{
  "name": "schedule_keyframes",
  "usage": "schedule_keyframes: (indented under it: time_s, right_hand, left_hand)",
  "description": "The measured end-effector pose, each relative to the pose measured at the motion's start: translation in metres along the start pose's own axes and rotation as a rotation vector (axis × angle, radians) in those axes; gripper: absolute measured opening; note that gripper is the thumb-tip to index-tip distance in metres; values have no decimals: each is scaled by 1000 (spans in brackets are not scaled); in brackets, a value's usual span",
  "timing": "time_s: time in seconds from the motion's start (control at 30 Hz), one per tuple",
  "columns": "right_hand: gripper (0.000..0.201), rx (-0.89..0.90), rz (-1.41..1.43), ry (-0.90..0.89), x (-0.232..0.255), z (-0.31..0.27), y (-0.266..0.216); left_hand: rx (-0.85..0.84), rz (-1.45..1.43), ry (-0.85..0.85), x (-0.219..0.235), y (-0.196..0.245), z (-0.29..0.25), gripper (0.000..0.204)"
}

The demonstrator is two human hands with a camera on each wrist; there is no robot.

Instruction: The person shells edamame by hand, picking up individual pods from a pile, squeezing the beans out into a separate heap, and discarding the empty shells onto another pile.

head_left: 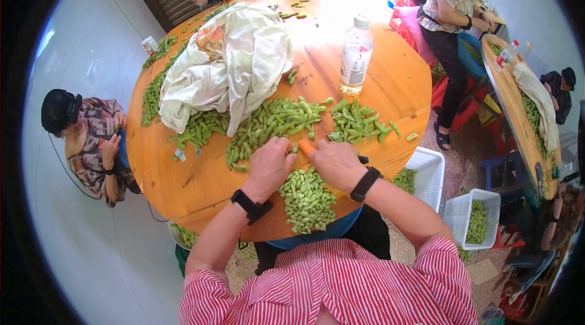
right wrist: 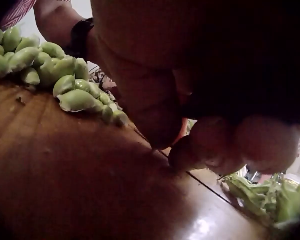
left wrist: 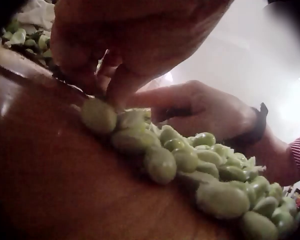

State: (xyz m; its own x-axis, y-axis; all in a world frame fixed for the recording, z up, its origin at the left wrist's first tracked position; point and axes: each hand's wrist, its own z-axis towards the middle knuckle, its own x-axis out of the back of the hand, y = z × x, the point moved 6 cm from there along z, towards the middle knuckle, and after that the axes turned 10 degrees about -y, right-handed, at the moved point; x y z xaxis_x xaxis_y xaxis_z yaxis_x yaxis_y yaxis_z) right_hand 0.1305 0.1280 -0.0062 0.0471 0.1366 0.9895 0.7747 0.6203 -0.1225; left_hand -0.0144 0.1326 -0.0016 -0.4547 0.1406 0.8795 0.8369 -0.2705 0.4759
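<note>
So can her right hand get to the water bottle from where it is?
Probably yes. The bottle stands straight beyond the right hand, with only low pods between, so it could reach over them, though the hand grips an orange tool.

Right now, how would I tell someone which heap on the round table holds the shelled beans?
Start at the round wooden table and go to its near edge, just in front of the person in the red-striped shirt. The pile of shelled beans lies there between the wrists of the left hand and right hand. Unlike the long whole pods farther in, it is small, pale, rounded beans.
</note>
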Motion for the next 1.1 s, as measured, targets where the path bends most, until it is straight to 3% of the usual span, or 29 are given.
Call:
schedule_keyframes:
  time_s: [0.23,0.3,0.43,0.5,0.57,0.63,0.67,0.73,0.83,0.93,1.1]
  right_hand:
    - [28,-70,-14,25,16,-26,24]
    - [18,-152,-14,43,19,-36,41]
    - [26,-217,175,88,24,-44,55]
    - [25,-186,263,107,19,-42,51]
    - [24,-153,353,127,15,-38,45]
    - [23,1,559,316,25,-36,33]
    - [23,-1,560,317,28,-36,28]
    - [19,-92,912,243,33,-37,22]
    - [21,-138,1075,270,19,-35,17]
    - [19,-176,1210,163,0,-30,15]
    - [21,-144,1186,225,-6,-28,17]
  left_hand:
    - [-7,-83,62,8,-10,-8,17]
    - [111,-417,-3,4,-20,-12,20]
    - [172,-720,-67,-5,-18,-15,22]
    - [291,-1039,-181,-11,-7,-21,20]
    - [259,-1091,-195,-12,1,-22,19]
    - [226,-1142,-206,-13,7,-24,18]
    - [215,-1135,-213,-13,10,-25,18]
    - [207,-1127,-224,-14,15,-28,18]
    - [212,-1125,-203,-14,19,-30,18]
    - [208,-1157,-210,-16,21,-31,18]
    - [178,-1261,-270,-21,22,-33,15]
